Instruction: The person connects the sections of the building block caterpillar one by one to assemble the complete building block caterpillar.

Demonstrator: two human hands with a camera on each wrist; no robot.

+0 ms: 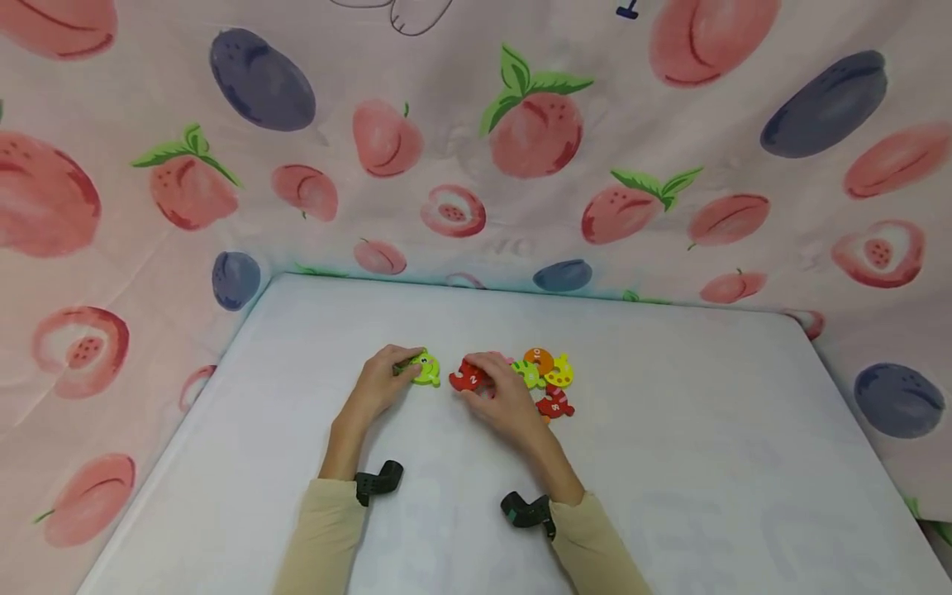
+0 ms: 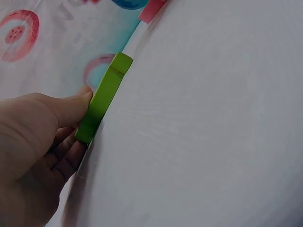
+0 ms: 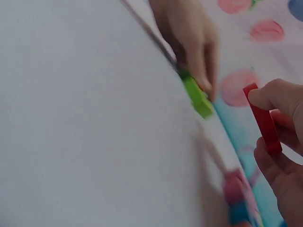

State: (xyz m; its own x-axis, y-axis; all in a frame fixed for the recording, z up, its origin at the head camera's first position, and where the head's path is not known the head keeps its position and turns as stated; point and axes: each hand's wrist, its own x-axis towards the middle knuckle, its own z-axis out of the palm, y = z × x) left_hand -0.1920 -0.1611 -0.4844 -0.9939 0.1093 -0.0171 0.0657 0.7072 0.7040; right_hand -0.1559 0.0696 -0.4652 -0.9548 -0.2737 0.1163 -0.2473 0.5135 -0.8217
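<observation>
My left hand (image 1: 378, 382) pinches a bright green puzzle piece with a smiling cartoon face (image 1: 427, 369). Its thumb lies against the near side of the green piece in the left wrist view, the fingers behind. Just to the right, my right hand (image 1: 511, 402) holds a red puzzle piece marked 2 (image 1: 465, 378). Thumb and fingers grip this thin red block in the right wrist view, where it appears raised off the table. A small gap separates the green and red pieces. Part of the red piece is hidden by the right hand.
Beyond the right hand lie several loose pieces: an orange one marked 10 (image 1: 539, 359), a yellow spotted one (image 1: 561, 373), a green one (image 1: 529, 373) and a red one (image 1: 555, 405). The white table (image 1: 706, 463) meets a fruit-patterned cloth (image 1: 454, 165) at the back.
</observation>
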